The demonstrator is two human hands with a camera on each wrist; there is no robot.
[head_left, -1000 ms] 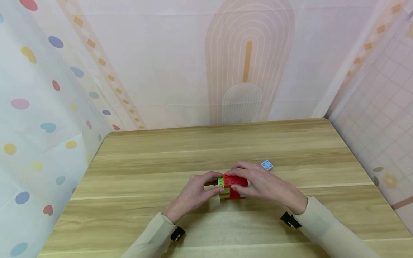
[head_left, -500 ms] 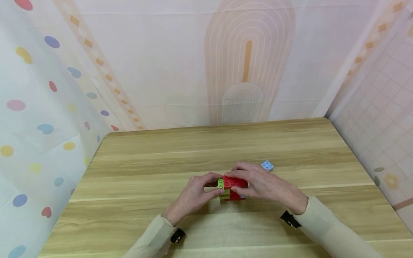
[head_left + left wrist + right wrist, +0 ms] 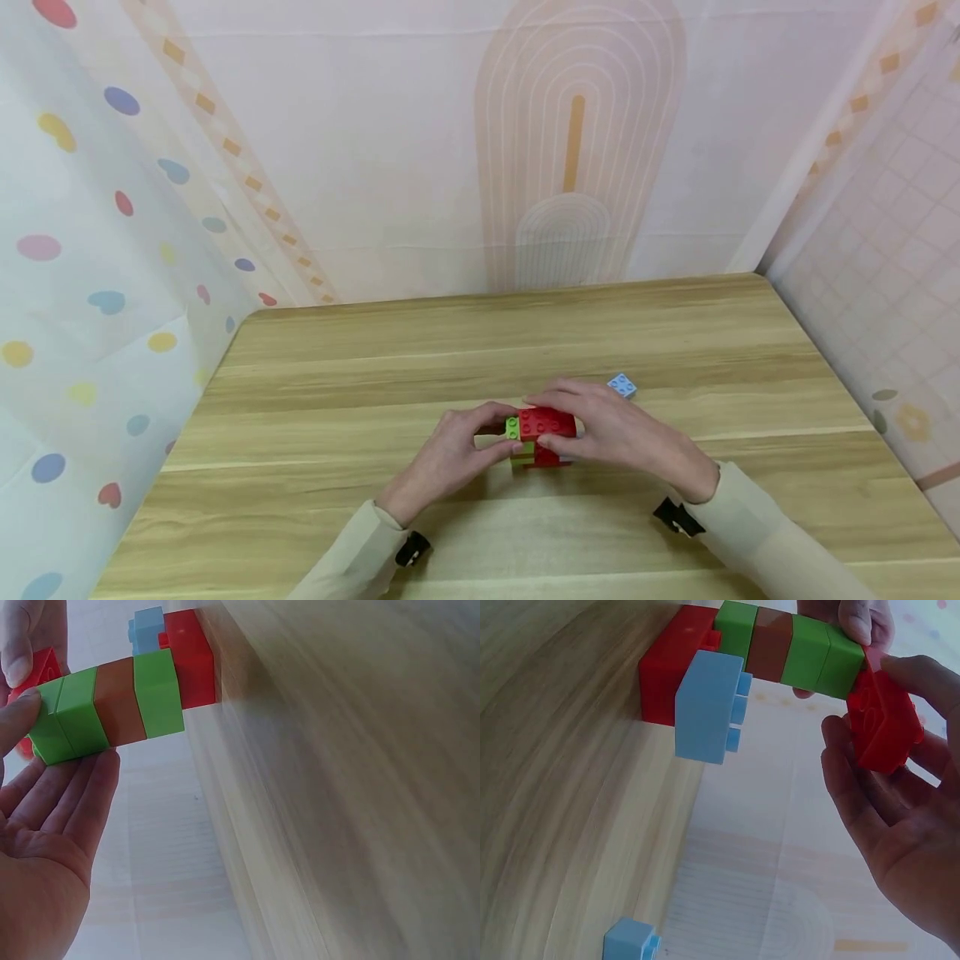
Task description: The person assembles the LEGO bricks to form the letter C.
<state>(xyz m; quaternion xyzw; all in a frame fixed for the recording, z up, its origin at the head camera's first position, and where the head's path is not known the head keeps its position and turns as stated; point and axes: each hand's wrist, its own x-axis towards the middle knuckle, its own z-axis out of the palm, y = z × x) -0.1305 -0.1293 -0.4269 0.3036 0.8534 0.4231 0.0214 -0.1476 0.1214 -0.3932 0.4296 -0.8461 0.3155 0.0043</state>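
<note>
A stack of toy building bricks stands on a red base brick (image 3: 191, 660). Above its left end rise a green brick (image 3: 157, 694), a brown brick (image 3: 120, 701) and two more green bricks (image 3: 64, 724). A light blue brick (image 3: 705, 705) sits on the base's other end, studs up. My left hand (image 3: 456, 446) pinches the upper green bricks between thumb and fingers. My right hand (image 3: 611, 423) grips a red brick (image 3: 885, 724) at the stack's top. That brick overhangs to the right and looks slightly tilted in the right wrist view. Two green studs show beside it.
A loose light blue brick (image 3: 622, 386) lies on the wooden table (image 3: 420, 342) behind my right hand. Patterned cloth (image 3: 375, 150) hangs at the back and on both sides of the table.
Both hands keep their hold on the bricks. My right hand's fingers have shifted very slightly on the red brick. The head view has moved a little.
</note>
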